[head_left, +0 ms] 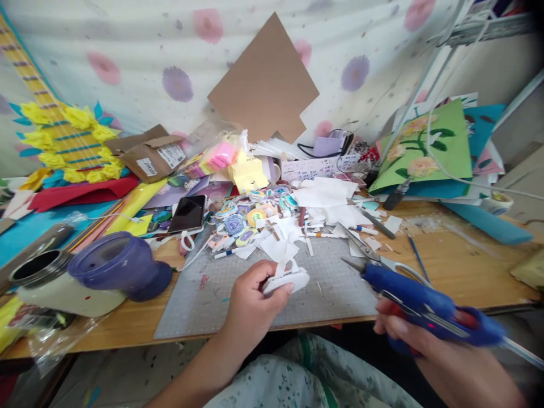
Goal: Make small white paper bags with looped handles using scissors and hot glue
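Note:
Between the thumb and fingers of my left hand (255, 292) is a small white layered piece (289, 279), with a thin white strip rising from it. It is held above the grey cutting mat (204, 306). At the right, my right hand (408, 334) is wrapped round a blue glue gun (425, 300), whose nozzle points left toward the mat's right side. The nozzle and the white piece are apart. Scissors (365, 246) lie just behind the glue gun.
Paper scraps (325, 192) and small decorated cutouts (233, 225) are heaped behind the mat. On the left stand a purple pot (106, 263) and a cream jar (55, 292). A phone (187, 213) lies behind them. A blue brush (419, 258) is at the right.

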A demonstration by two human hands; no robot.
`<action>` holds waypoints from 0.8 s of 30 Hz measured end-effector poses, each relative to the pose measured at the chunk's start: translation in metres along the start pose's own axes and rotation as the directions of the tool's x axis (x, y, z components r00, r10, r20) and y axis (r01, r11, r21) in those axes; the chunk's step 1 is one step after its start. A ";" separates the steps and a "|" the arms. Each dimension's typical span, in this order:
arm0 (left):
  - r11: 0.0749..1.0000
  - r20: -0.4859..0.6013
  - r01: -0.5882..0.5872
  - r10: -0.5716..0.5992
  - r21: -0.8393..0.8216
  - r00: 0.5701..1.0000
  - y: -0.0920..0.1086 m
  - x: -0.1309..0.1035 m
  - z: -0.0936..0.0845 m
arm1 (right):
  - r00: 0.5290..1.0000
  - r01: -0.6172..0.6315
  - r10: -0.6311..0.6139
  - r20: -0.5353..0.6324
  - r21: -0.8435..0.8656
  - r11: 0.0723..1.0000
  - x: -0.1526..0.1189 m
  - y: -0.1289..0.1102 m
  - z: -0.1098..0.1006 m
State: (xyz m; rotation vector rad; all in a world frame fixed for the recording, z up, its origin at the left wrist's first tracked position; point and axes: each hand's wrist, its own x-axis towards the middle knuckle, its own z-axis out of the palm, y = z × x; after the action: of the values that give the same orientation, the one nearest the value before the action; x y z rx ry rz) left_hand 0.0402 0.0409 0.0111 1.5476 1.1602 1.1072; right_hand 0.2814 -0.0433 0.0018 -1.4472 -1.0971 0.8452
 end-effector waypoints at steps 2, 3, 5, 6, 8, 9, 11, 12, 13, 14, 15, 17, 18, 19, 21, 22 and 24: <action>0.999 -0.012 0.039 -0.039 0.015 0.999 0.002 0.000 0.000 | 0.984 -0.175 0.167 0.056 0.207 0.963 0.000 -0.006 0.013; 0.998 0.002 0.062 -0.062 0.010 0.998 0.003 0.000 -0.001 | 0.972 -0.234 0.216 0.095 0.289 0.928 0.001 -0.009 0.019; 0.995 0.032 0.101 -0.101 0.003 0.994 0.004 -0.002 -0.001 | 0.956 -0.290 0.249 0.154 0.363 0.886 0.006 -0.012 0.028; 0.993 0.087 0.114 -0.111 -0.020 0.990 0.005 -0.004 -0.001 | 0.953 -0.296 0.249 0.171 0.365 0.883 0.009 -0.013 0.030; 0.984 0.216 0.141 -0.115 -0.110 0.970 0.004 -0.008 0.004 | 0.954 -0.288 0.237 0.184 0.340 0.895 0.013 -0.014 0.033; 0.968 0.271 0.178 -0.126 -0.179 0.954 0.004 -0.010 0.009 | 0.957 -0.274 0.224 0.181 0.327 0.904 0.014 -0.014 0.033; 0.892 0.352 0.286 -0.157 -0.351 0.923 0.001 -0.015 0.021 | 0.964 -0.250 0.204 0.168 0.330 0.910 0.015 -0.017 0.035; 0.833 0.386 0.339 -0.167 -0.437 0.907 -0.001 -0.017 0.028 | 0.966 -0.250 0.207 0.156 0.342 0.906 0.015 -0.019 0.037; 0.777 0.412 0.369 -0.156 -0.509 0.898 -0.002 -0.019 0.034 | 0.966 -0.254 0.217 0.141 0.357 0.899 0.015 -0.022 0.038; 0.742 0.432 0.371 -0.122 -0.559 0.894 -0.003 -0.021 0.040 | 0.966 -0.257 0.226 0.125 0.371 0.892 0.015 -0.026 0.040; 0.732 0.448 0.349 -0.067 -0.585 0.891 -0.002 -0.022 0.044 | 0.966 -0.257 0.231 0.113 0.379 0.889 0.014 -0.029 0.042; 0.763 0.472 0.251 0.080 -0.596 0.878 0.003 -0.021 0.047 | 0.969 -0.246 0.222 0.108 0.362 0.899 0.014 -0.038 0.046; 0.782 0.479 0.191 0.153 -0.594 0.864 0.007 -0.020 0.047 | 0.970 -0.240 0.213 0.116 0.340 0.909 0.015 -0.042 0.048; 0.798 0.486 0.132 0.218 -0.588 0.846 0.012 -0.018 0.046 | 0.970 -0.235 0.205 0.128 0.312 0.920 0.015 -0.045 0.050; 0.818 0.499 0.031 0.320 -0.574 0.806 0.021 -0.014 0.045 | 0.974 -0.204 0.170 0.148 0.259 0.944 0.017 -0.052 0.053; 0.822 0.512 -0.015 0.368 -0.569 0.776 0.025 -0.012 0.046 | 0.977 -0.177 0.141 0.162 0.237 0.955 0.018 -0.055 0.054; 0.810 0.530 -0.103 0.469 -0.578 0.707 0.030 -0.010 0.050 | 0.974 -0.122 0.078 0.212 0.203 0.972 0.020 -0.060 0.057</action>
State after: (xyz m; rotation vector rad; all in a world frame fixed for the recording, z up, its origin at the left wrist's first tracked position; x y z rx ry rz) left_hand 0.0927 0.0194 0.0275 1.5172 0.0974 0.8481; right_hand 0.2243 -0.0062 0.0531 -1.2640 -1.0523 1.1677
